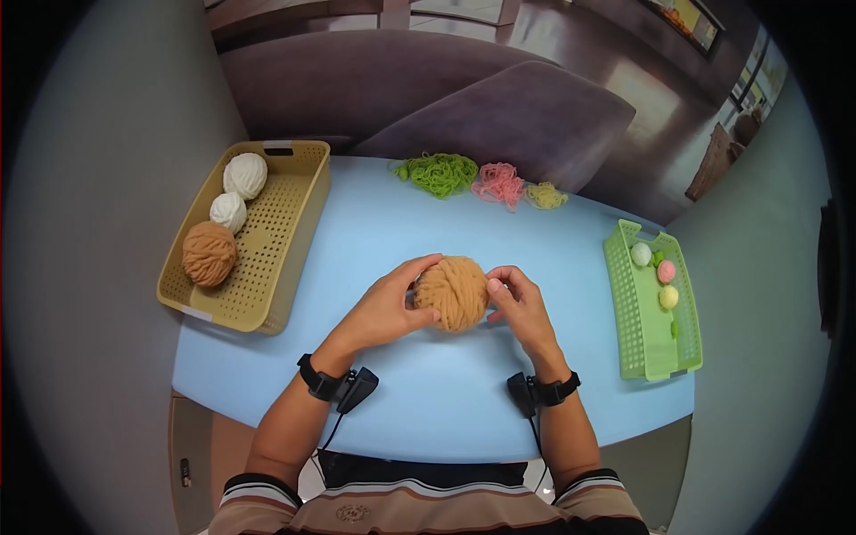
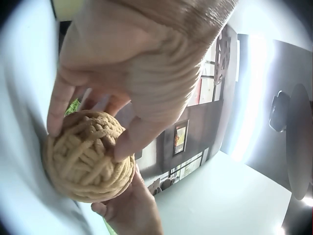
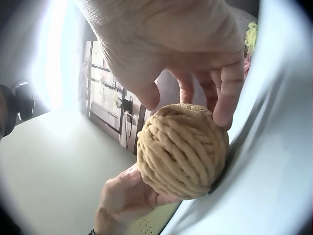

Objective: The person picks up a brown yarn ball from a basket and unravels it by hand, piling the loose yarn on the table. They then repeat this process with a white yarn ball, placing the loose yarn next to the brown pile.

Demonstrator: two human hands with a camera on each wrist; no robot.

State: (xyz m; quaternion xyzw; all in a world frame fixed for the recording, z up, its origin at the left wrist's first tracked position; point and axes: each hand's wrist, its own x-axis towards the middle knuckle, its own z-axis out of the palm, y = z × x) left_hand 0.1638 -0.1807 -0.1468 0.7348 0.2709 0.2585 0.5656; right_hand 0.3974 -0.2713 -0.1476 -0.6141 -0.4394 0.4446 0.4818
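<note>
A tan ball of chunky yarn (image 1: 453,294) is between both hands, low over the middle of the blue table (image 1: 419,392). My left hand (image 1: 382,308) grips its left side, thumb on the near face and fingers around the far side. On the opposite side, my right hand (image 1: 524,312) holds the ball with curled fingertips and thumb at its edge. The left wrist view shows crossing strands on the yarn ball (image 2: 90,156) under the left thumb. In the right wrist view, the right hand (image 3: 181,54) arches over the ball, its fingers against the top.
At the left, a tan basket (image 1: 303,214) bears two white yarn balls and a brown one (image 1: 209,254). A green basket (image 1: 629,312) with several small balls stands right. Loose green (image 1: 443,174), pink (image 1: 499,185) and yellow yarn (image 1: 546,196) lies along the back edge.
</note>
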